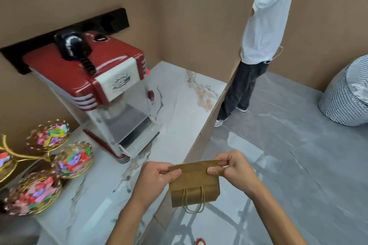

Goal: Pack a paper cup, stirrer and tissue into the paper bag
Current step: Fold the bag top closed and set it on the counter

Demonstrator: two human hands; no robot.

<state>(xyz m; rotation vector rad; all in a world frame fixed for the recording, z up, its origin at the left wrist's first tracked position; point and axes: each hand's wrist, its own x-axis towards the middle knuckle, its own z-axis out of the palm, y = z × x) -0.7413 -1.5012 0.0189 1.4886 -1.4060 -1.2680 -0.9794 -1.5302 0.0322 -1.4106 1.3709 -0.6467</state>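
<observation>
Nearest, at 6 o'clock: both forearms reach forward, holding the paper bag [194, 183] in mid-air off the table [95, 195] edge, over the floor.

Bag is flat and folded, bottom flap uppermost, twine handles hanging down at the near end.

Left hand [157, 177]: thumb and fingers pinching the bag's upper left corner.

Right hand [233, 169]: thumb and fingers pinching the upper right edge; looks like the start of unfolding. Bag not yet open.

No paper cup, stirrer or tissue anywhere in view, so nothing packed yet, by my reading.

At 9 o'clock on the table: gold dishes [72, 160] of coloured paper scraps.

At 11 o'clock: red and white popcorn machine [103, 89], against the wall.

At 1 o'clock, far: a standing person [260, 42], partly behind a partition.

Risks: bag is held by its edges only, over the floor; a slipped pinch drops it. Pulling the corners apart too hard could tear the fold. A half-opened bag may collapse when set down.
</observation>
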